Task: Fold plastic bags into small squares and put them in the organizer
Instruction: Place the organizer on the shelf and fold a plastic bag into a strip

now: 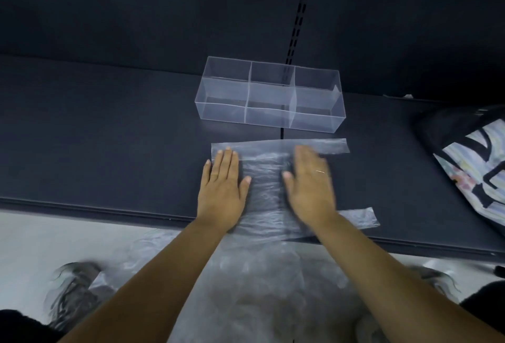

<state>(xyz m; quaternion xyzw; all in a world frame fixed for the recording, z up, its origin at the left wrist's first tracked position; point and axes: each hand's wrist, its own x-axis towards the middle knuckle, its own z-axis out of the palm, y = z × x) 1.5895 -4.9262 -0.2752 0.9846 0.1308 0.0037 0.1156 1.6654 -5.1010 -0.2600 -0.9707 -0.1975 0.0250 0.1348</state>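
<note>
Nearest, under the forearms, a loose heap of clear plastic (259,288) lies below the front edge of the dark shelf (95,137). On the shelf is the plastic bag (266,186) being worked. It is spread flat with its two handle strips pointing right, just in front of the organizer (270,93), whose clear compartments look empty.

Both hands rest palm-down on the bag with fingers straight, grasping nothing. The left hand (222,178) is at its left edge and the right hand (310,178), blurred, is nearer the handles. This looks like smoothing before a first fold. I would pin with the left and sweep the right toward the handles to push air out — thin film creeps and springs back unless each crease is pressed firmly.

The shelf is broad and matte, backed by a dark panel (136,14) — pale floor (54,233) lies below. A patterned bag (475,167) sits at the right edge, and a slotted rail (300,14) runs up the panel.
</note>
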